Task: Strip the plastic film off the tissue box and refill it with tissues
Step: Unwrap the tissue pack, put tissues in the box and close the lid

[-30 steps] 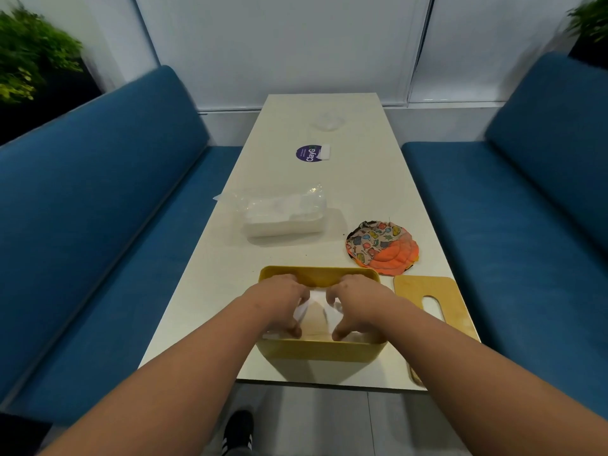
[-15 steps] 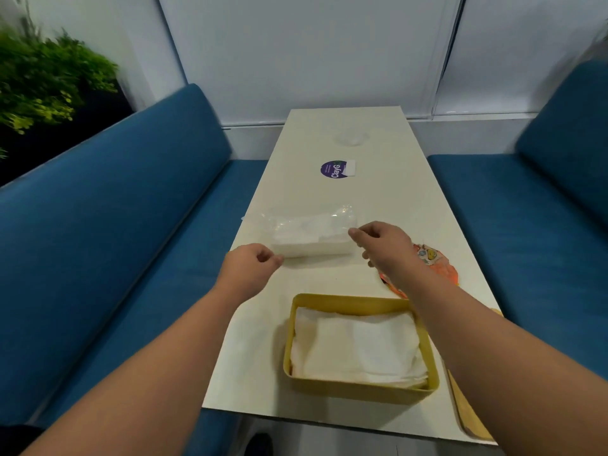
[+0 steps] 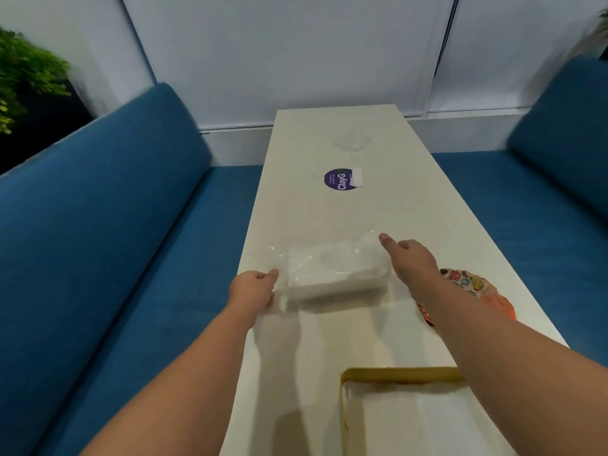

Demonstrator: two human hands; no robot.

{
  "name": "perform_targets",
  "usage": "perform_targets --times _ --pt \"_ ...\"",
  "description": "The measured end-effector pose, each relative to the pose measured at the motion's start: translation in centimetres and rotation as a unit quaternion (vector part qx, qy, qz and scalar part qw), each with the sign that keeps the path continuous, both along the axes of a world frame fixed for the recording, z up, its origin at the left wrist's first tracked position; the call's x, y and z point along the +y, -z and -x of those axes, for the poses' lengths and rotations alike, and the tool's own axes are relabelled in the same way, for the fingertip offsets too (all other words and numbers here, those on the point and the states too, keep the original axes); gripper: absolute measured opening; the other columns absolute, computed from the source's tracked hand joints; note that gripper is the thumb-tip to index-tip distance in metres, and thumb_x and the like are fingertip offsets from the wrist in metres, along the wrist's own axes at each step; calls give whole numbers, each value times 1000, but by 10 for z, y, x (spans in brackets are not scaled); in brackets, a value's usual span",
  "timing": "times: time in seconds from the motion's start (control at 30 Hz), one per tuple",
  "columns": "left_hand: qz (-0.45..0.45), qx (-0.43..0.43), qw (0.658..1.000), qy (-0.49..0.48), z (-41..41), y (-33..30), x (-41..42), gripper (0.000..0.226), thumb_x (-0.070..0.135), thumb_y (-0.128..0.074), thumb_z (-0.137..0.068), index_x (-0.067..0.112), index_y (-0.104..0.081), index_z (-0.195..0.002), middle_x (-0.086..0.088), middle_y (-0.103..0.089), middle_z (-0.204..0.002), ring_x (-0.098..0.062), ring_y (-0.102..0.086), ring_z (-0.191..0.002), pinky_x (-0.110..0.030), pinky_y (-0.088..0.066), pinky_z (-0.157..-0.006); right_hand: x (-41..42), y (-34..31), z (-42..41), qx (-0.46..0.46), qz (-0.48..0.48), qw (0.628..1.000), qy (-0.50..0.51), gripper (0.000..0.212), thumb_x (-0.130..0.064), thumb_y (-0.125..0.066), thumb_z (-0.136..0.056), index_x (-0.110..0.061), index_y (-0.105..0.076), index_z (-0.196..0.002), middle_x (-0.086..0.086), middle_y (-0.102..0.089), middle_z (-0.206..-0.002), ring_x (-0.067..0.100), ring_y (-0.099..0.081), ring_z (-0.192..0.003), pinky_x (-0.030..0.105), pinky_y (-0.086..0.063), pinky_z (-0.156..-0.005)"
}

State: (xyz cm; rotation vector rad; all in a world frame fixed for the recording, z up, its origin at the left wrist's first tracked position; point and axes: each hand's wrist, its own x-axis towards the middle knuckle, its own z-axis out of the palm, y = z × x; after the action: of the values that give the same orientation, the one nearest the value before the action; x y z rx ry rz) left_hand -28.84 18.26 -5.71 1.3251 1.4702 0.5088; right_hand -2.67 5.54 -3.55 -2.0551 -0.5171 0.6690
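Note:
A pack of white tissues (image 3: pixel 335 274) wrapped in clear plastic film lies across the middle of the white table (image 3: pixel 329 340). My left hand (image 3: pixel 253 287) is at the pack's left end, its fingers curled and pinched on the loose film flap there. On the other side, my right hand (image 3: pixel 411 261) reaches to the far right corner, with the index finger stretched out and touching the film and nothing held. The yellow tissue box (image 3: pixel 394 371) stands open at the near edge, partly cut off, with white tissues (image 3: pixel 427 422) inside.
A colourful orange cloth item (image 3: pixel 467 284) lies under my right forearm. A purple round sticker (image 3: pixel 340 179) and a crumpled piece of clear plastic (image 3: pixel 352 143) sit farther along the table. Blue sofas (image 3: pixel 115 241) flank both sides; a plant (image 3: pixel 23 70) stands at the far left.
Both hands left the yellow box, where they had pressed tissues in, and reached forward to the wrapped pack. My left hand now pinches the film flap. The view shifted forward.

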Motion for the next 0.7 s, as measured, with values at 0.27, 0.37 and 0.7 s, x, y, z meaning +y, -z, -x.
perform_targets --times 0.27,0.37,0.7 --pt "133 20 990 32 -38 6 29 77 75 -75 -42 7 -62 -74 -10 -71 -71 -29 -67 -65 -44 -55 -82 18 20 -3 50 14 999 2 65 -55 -56 -87 8 -58 -101 10 -53 -86 32 -58 -84 56 -53 -86" --pt "136 52 989 38 -47 4 31 87 75 -77 -41 9 -60 -94 -10 -66 -93 -33 -60 -82 -37 -49 -75 20 25 -5 57 14 998 4 59 -54 -56 -88 4 -62 -98 10 -56 -86 32 -59 -86 54 -53 -88" --pt "187 -5 982 29 -62 4 28 49 45 -87 -59 10 -54 -50 -5 -44 -51 -25 -42 -66 -32 -44 -69 18 29 -7 37 13 999 13 55 -52 -44 -95 1 -60 -87 8 -54 -82 26 -51 -74 43 -52 -77"
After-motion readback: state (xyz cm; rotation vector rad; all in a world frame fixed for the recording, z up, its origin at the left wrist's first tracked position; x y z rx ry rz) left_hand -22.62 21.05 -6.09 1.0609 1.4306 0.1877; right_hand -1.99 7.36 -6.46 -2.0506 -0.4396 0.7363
